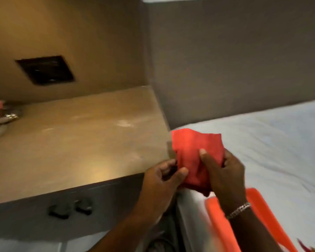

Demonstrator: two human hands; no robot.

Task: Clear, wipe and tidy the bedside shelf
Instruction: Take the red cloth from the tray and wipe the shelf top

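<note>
- Setting: bedside recess with tan walls, a dark square wall panel point(45, 70) at the back, and a grey padded headboard point(235, 57) to the right above a pale bed sheet point(271, 139)
- Bedside shelf point(76, 142): tan top, mostly bare, with pale smudges and dusty patches showing; judged cleared across the middle and ready for wiping
- Leftover items point(0, 119): a blurred cluster at the shelf's far left edge, pink and metallic, kind not clear; not yet removed
- Red cloth point(193, 151): held in the air just off the shelf's front right corner, over the gap between shelf and bed; bunched and partly folded, likely being shaped into a pad for wiping
- Left hand point(162, 180): thumb and fingers pinching the cloth's lower left edge
- Right hand point(224, 171): closed around the cloth's right side, thumb pressed on top; bracelet point(239, 210) at the wrist
- Orange object point(218, 224): lying on the bed under the right forearm, blurred, kind unclear
</note>
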